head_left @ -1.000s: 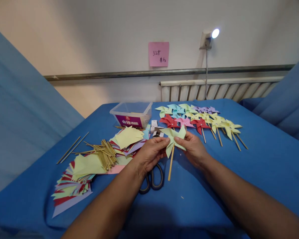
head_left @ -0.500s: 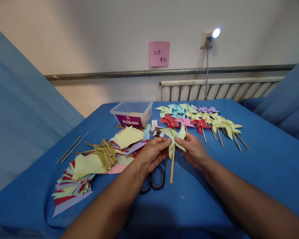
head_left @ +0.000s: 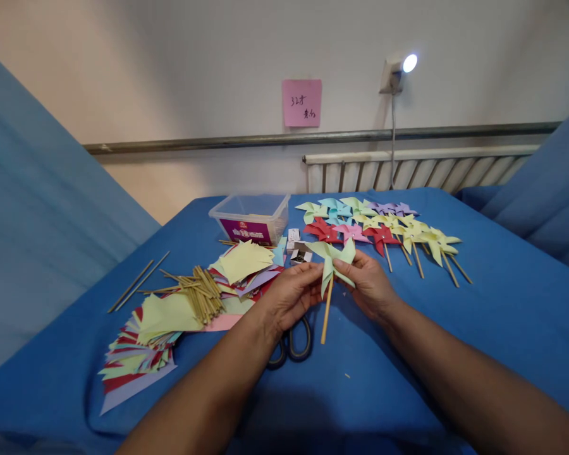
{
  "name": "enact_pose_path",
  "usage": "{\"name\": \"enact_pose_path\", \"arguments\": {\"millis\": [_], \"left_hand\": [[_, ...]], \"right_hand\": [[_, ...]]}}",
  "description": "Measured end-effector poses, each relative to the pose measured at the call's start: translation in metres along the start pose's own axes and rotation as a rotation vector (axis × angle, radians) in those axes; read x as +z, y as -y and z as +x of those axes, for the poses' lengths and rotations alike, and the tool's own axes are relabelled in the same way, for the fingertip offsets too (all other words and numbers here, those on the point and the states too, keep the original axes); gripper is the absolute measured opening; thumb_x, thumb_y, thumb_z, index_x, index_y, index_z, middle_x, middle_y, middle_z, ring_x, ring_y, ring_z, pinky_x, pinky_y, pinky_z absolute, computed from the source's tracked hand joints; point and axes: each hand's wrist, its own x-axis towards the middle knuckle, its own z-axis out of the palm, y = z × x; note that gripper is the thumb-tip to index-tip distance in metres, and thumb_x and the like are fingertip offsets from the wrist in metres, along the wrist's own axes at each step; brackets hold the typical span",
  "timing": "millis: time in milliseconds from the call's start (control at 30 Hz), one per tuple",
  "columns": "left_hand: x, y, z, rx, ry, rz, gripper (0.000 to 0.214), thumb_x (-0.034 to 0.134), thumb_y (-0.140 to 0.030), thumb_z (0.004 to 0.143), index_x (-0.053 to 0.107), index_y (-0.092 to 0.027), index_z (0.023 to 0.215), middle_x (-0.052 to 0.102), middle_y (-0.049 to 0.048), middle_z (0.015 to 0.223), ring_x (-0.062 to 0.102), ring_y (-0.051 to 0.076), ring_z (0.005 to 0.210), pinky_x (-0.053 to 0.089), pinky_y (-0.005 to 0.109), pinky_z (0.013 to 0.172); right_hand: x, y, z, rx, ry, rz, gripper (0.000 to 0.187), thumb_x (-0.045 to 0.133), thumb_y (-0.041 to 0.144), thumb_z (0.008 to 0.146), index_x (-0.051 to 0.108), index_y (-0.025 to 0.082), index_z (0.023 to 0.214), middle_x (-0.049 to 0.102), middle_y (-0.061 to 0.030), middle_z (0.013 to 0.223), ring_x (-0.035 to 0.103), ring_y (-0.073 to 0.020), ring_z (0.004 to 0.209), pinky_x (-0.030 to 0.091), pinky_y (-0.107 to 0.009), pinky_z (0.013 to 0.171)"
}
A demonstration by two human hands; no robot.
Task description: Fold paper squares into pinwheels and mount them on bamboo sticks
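Note:
A pale green paper pinwheel [head_left: 332, 258] on a thin wooden stick [head_left: 327, 311] is held up in front of me, the stick pointing down. My left hand [head_left: 294, 296] is closed, its thumb and fingertips at the left blade. On the other side my right hand [head_left: 368, 283] pinches the paper near the centre, thumb in front and fingers behind. Beneath my left hand lie scissors [head_left: 299, 344]; only their dark handles show. Just beyond the hands stands a small open box [head_left: 300, 256] with tiny dark pieces inside.
Finished pinwheels [head_left: 382, 237] in several colours lie at the back right. Cut paper sheets [head_left: 168, 316] and a heap of sticks [head_left: 203, 294] cover the left side. A clear plastic tub [head_left: 250, 224] stands at the back of the blue-covered table [head_left: 431, 354].
The pinwheel has tilted slightly, its stick's lower end swinging a little left. Both hands stay at the paper in nearly the same place.

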Motion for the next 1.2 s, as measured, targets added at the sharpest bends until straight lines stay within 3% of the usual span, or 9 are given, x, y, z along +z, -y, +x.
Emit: {"name": "enact_pose_path", "arguments": {"millis": [133, 500, 733, 1200], "left_hand": [[0.0015, -0.0012, -0.0012, 0.002, 0.002, -0.041, 0.023, 0.076, -0.038, 0.073, 0.069, -0.019, 0.084, 0.065, 0.0041, 0.08, 0.058, 0.013, 0.067, 0.047, 0.028, 0.07], [-0.0002, 0.0022, -0.0009, 0.013, -0.006, 0.031, 0.022, 0.079, -0.035, 0.069, 0.067, -0.018, 0.076, 0.06, 0.0025, 0.07, 0.053, 0.012, 0.061, 0.046, 0.026, 0.065], [0.0052, -0.0004, -0.0023, -0.012, -0.025, -0.031, 0.029, 0.071, -0.047, 0.075, 0.069, -0.019, 0.082, 0.063, 0.0045, 0.074, 0.055, 0.013, 0.062, 0.047, 0.028, 0.064], [0.005, -0.0001, -0.003, -0.011, -0.002, -0.044, 0.021, 0.078, -0.035, 0.071, 0.07, -0.018, 0.081, 0.063, 0.0034, 0.074, 0.054, 0.011, 0.061, 0.046, 0.027, 0.063]], "right_hand": [[-0.0006, -0.0009, 0.0004, -0.01, -0.015, -0.007, 0.033, 0.085, 0.03, 0.062, 0.071, 0.02, 0.09, 0.075, -0.0028, 0.092, 0.069, -0.018, 0.081, 0.052, -0.034, 0.083], [-0.0009, -0.0056, -0.0008, -0.007, 0.02, -0.052, 0.029, 0.083, 0.032, 0.065, 0.07, 0.021, 0.088, 0.075, -0.0005, 0.088, 0.068, -0.0162, 0.078, 0.052, -0.031, 0.078], [0.0002, -0.0017, -0.001, -0.018, 0.013, -0.025, 0.033, 0.083, 0.03, 0.063, 0.07, 0.021, 0.092, 0.075, -0.0025, 0.092, 0.069, -0.0177, 0.08, 0.052, -0.033, 0.081], [-0.0005, -0.003, -0.0013, -0.028, 0.029, -0.044, 0.029, 0.083, 0.031, 0.064, 0.07, 0.022, 0.088, 0.075, -0.0002, 0.088, 0.068, -0.0168, 0.078, 0.052, -0.033, 0.079]]}}
